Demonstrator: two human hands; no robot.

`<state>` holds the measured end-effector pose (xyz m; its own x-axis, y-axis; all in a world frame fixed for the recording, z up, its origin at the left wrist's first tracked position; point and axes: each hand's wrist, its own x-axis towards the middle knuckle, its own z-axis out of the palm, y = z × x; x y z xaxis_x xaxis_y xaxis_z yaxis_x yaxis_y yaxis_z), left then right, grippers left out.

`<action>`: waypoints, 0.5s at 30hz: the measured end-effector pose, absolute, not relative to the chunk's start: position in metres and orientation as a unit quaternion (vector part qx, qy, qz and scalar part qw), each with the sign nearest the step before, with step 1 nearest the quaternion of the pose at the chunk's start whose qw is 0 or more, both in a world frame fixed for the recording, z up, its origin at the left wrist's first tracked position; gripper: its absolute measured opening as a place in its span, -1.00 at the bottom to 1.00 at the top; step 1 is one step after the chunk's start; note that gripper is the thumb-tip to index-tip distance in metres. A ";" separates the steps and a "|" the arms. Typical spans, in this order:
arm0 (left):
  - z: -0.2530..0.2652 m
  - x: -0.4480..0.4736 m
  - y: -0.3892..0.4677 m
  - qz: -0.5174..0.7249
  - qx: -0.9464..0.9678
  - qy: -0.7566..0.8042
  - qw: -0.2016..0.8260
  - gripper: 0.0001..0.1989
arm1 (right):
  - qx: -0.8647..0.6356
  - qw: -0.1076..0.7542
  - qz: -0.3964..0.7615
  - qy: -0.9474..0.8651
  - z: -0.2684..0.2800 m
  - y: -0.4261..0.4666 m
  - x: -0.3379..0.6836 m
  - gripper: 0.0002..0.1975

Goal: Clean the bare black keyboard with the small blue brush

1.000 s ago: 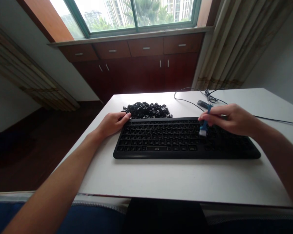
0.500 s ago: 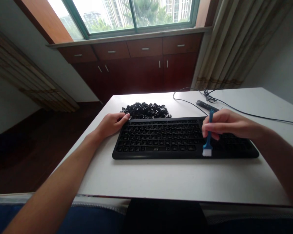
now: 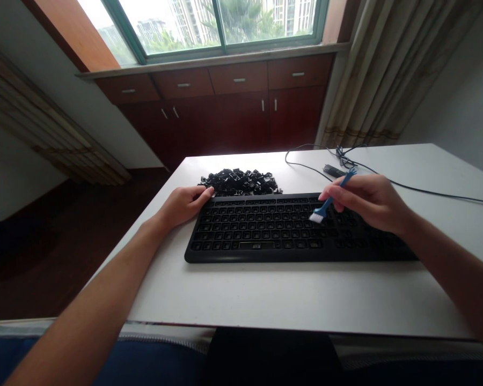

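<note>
Swinging up and leftward from the keyboard's near rim, where it had pointed downward half a second earlier, the brush (image 3: pixel 324 209) came to slant beneath the right hand (image 3: pixel 366 198), whose thumb and fingers were pinched together on its blue handle. The white bristles (image 3: pixel 316 216) hung just left of and below that grip, over bare key sockets; whether they touched was hard to tell. Judging by this, the brushing had passed from the rim to the main block of sockets. The keyboard (image 3: pixel 261 217) lay flat under the grip and reached well out to its left. The left hand (image 3: pixel 185 203), well apart to the left, had stayed at the keyboard's far left corner; I could not tell whether its fingers were clamped there. Beside it, left of the grip and farther off, sat a heap of loose keys (image 3: pixel 239 182). A black stick (image 3: pixel 333 171) lay just behind the grip, with a thin cord (image 3: pixel 341 154) tangled beyond. Everything rested on a white table (image 3: pixel 265 300). Well past it stood a reddish-brown cabinet (image 3: pixel 225 123), curtains (image 3: pixel 358 80) at either side and a green-framed window (image 3: pixel 221 51) above.
</note>
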<state>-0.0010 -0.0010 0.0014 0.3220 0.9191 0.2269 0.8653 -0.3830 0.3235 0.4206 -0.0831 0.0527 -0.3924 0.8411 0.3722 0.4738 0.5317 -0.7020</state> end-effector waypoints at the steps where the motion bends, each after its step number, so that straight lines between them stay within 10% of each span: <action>1: 0.001 -0.001 -0.001 0.188 0.810 0.551 0.071 -0.52 | -0.392 0.337 0.321 -0.793 0.054 -0.084 0.419 -0.75; 6: 0.002 -0.001 -0.001 0.187 0.810 0.552 0.066 -0.53 | -0.330 0.156 0.446 -0.817 0.054 -0.086 0.412 -0.72; 11: 0.002 0.000 -0.001 0.192 0.810 0.549 0.071 -0.52 | -0.406 0.359 0.045 -0.839 0.044 -0.081 0.410 -0.80; 15: 0.003 0.001 -0.001 0.193 0.809 0.550 0.075 -0.52 | -0.420 0.397 0.018 -0.816 0.042 -0.081 0.411 -0.82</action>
<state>0.0008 -0.0014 0.0029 0.3205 0.9189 0.2301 0.8609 -0.3839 0.3339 0.4111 -0.0805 0.0417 -0.3314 0.6995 0.6332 0.6716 0.6462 -0.3625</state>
